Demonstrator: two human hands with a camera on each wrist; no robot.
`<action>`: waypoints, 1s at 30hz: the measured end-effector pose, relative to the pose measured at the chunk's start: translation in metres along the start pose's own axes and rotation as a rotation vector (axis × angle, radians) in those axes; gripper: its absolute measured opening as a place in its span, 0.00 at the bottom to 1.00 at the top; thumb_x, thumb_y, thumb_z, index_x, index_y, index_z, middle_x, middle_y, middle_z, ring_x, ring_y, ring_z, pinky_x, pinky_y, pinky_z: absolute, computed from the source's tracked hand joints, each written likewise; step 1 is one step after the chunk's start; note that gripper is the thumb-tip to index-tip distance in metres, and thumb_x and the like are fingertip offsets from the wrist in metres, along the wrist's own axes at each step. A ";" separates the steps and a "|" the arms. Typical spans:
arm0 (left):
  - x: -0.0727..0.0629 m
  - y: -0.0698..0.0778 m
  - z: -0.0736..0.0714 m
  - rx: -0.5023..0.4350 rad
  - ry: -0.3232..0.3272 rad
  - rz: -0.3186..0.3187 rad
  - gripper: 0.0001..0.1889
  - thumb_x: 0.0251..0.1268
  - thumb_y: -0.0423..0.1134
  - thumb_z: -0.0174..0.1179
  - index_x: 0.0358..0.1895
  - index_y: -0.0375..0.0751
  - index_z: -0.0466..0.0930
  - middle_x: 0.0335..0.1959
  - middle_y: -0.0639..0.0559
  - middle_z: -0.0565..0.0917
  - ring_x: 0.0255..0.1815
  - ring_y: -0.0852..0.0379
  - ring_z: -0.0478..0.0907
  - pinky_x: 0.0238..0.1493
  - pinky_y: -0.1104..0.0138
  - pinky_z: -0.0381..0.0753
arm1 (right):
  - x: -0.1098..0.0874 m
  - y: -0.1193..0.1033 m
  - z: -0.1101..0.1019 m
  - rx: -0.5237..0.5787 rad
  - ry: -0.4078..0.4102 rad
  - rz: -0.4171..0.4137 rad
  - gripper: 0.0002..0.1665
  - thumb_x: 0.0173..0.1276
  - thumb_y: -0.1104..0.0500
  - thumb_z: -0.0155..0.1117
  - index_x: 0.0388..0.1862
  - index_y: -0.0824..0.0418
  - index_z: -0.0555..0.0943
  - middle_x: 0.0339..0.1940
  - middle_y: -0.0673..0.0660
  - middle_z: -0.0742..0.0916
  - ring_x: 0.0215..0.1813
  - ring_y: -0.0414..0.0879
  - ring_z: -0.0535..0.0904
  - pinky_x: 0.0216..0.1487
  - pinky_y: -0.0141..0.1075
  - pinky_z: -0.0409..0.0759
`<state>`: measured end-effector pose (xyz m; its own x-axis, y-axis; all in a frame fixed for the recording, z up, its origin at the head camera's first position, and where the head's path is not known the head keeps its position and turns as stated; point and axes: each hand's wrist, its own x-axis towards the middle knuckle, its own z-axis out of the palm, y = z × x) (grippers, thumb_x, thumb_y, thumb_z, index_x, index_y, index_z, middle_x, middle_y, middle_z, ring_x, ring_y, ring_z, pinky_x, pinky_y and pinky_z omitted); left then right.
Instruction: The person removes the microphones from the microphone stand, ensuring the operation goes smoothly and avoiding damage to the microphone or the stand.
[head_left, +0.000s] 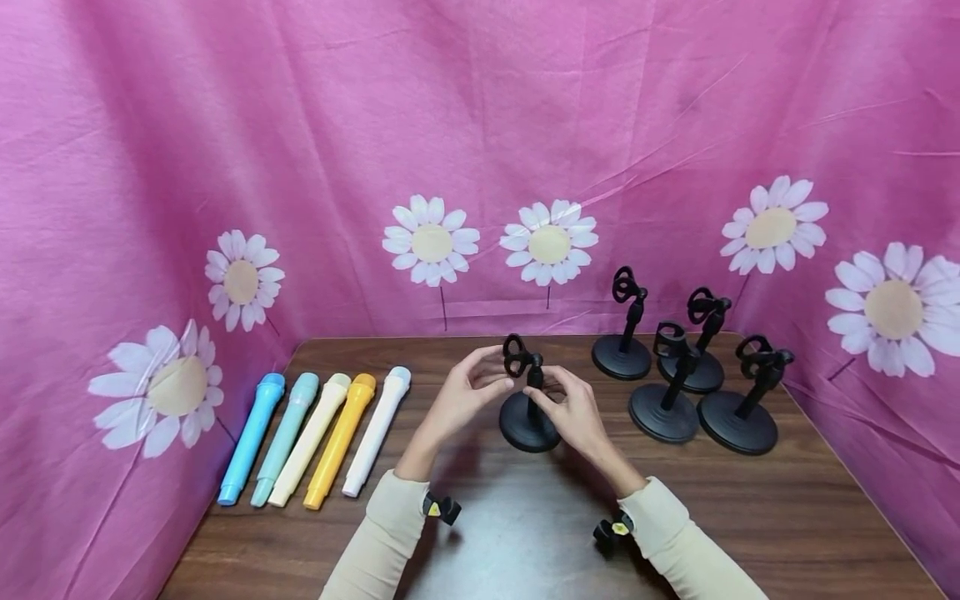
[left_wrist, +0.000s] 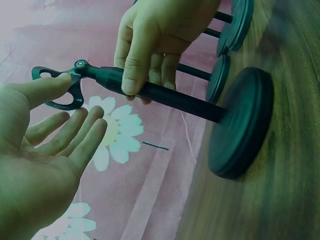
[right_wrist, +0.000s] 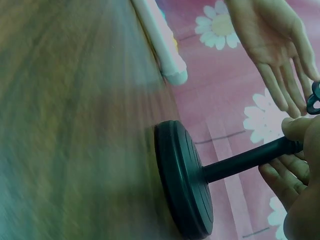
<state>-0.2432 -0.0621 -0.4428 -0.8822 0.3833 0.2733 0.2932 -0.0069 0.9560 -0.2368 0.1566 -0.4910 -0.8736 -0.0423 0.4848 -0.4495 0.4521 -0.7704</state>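
A black desktop microphone stand (head_left: 528, 423) with a round base is upright between the two hands. My right hand (head_left: 573, 410) grips its pole just below the joint, thumb on one side and fingers on the other. My left hand (head_left: 461, 396) is at the clip (left_wrist: 75, 90) on top. Its thumb (left_wrist: 50, 90) reaches the clip's ring, while the other fingers are extended and hold nothing. In the right wrist view the round base (right_wrist: 184, 180) shows close to the wood; whether it touches the table cannot be told.
Several toy microphones lie side by side at left: blue (head_left: 251, 439), teal (head_left: 285, 439), cream (head_left: 310, 440), yellow (head_left: 340, 442) and white (head_left: 377, 432). Several more black stands (head_left: 663, 412) are grouped at right on the wooden table (head_left: 817, 525). A pink flowered cloth (head_left: 337, 125) surrounds the table.
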 end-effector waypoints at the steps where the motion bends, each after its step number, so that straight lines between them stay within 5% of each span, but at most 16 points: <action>1: 0.000 -0.001 0.000 0.000 -0.001 0.009 0.29 0.73 0.27 0.66 0.75 0.33 0.71 0.65 0.28 0.81 0.66 0.33 0.82 0.64 0.64 0.86 | 0.002 0.001 -0.002 -0.009 0.003 0.010 0.16 0.67 0.59 0.80 0.52 0.59 0.88 0.45 0.56 0.93 0.47 0.51 0.91 0.48 0.47 0.91; 9: -0.004 -0.007 -0.001 0.049 0.003 0.024 0.22 0.75 0.28 0.64 0.69 0.36 0.78 0.59 0.30 0.85 0.62 0.37 0.83 0.61 0.63 0.86 | 0.024 0.014 -0.019 -0.095 0.046 0.040 0.17 0.69 0.57 0.78 0.54 0.60 0.88 0.43 0.57 0.94 0.47 0.51 0.90 0.47 0.30 0.85; 19: -0.009 -0.008 -0.004 0.102 0.028 0.014 0.15 0.77 0.30 0.63 0.63 0.37 0.83 0.54 0.35 0.88 0.59 0.40 0.87 0.59 0.68 0.86 | 0.055 0.036 -0.035 -0.127 0.072 0.086 0.16 0.72 0.57 0.76 0.55 0.62 0.87 0.44 0.61 0.93 0.48 0.53 0.90 0.46 0.19 0.80; 27: -0.012 -0.008 -0.009 0.125 0.023 0.020 0.14 0.78 0.31 0.62 0.62 0.37 0.84 0.54 0.35 0.88 0.59 0.39 0.87 0.57 0.70 0.85 | 0.080 0.049 -0.041 -0.148 0.092 0.100 0.19 0.73 0.56 0.74 0.58 0.65 0.86 0.46 0.66 0.93 0.51 0.60 0.90 0.56 0.51 0.87; 30: -0.013 -0.008 -0.010 0.127 0.025 0.011 0.14 0.78 0.30 0.62 0.62 0.36 0.84 0.54 0.35 0.88 0.59 0.38 0.86 0.57 0.70 0.85 | 0.087 0.053 -0.040 -0.140 0.077 0.104 0.20 0.74 0.55 0.74 0.57 0.66 0.86 0.46 0.67 0.92 0.52 0.61 0.90 0.57 0.54 0.87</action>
<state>-0.2380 -0.0759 -0.4528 -0.8873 0.3607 0.2874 0.3453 0.1066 0.9324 -0.3294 0.2121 -0.4728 -0.8947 0.0773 0.4398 -0.3221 0.5705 -0.7555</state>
